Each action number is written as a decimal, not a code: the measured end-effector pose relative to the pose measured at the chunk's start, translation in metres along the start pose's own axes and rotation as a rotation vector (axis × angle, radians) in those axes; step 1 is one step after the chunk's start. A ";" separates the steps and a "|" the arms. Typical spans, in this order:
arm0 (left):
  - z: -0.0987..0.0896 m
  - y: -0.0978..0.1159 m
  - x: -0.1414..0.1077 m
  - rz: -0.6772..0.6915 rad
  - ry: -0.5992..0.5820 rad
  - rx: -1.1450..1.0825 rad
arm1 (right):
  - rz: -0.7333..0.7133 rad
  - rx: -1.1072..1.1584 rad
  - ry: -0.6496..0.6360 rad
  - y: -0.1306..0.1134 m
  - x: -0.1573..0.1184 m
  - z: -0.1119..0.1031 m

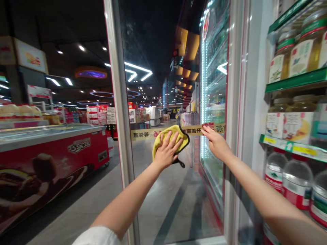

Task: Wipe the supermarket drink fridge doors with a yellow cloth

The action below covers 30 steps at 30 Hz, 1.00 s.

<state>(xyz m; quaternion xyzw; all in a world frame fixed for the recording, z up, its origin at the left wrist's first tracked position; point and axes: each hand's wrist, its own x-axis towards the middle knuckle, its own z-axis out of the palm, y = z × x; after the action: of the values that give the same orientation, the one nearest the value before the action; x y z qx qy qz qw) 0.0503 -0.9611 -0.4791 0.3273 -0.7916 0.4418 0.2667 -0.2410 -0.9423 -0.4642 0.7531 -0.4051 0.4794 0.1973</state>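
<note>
My left hand (167, 151) lies with spread fingers on a yellow cloth (179, 131) with a black edge and a small black loop, pressing it to a glass door (163, 204). Part of the cloth is hidden under the hand. A yellowish strip with red and dark lettering (143, 134) runs across the pane behind the cloth. My right hand (217, 143) reaches to the right end of this strip, its fingers stretched out and fingertips at the glass. I see nothing held in it.
A metal door frame (119, 102) stands left of the pane. Shelves of bottled drinks (297, 180) rise close on the right. At the left is a red chest freezer (63, 160); a lit drinks cooler (214, 85) shows in the glass.
</note>
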 end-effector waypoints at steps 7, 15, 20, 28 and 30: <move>-0.014 0.001 0.046 -0.257 0.138 -0.024 | 0.102 -0.076 -0.022 0.029 -0.037 0.002; -0.005 0.037 0.062 0.112 0.010 -0.047 | 0.131 0.021 -0.021 0.032 -0.042 -0.004; -0.016 0.028 0.068 0.069 0.061 -0.036 | 0.139 0.003 -0.011 0.035 -0.047 -0.021; -0.002 0.085 0.126 0.186 0.065 -0.042 | 0.138 -0.031 0.067 0.036 -0.049 -0.050; 0.008 0.094 0.118 0.324 0.025 -0.032 | 0.153 -0.033 0.071 0.040 -0.055 -0.053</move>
<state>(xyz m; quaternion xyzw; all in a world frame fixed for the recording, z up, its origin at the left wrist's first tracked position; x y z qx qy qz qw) -0.0970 -0.9643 -0.4484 0.1854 -0.8376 0.4703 0.2071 -0.3146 -0.9070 -0.4919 0.6990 -0.4620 0.5128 0.1869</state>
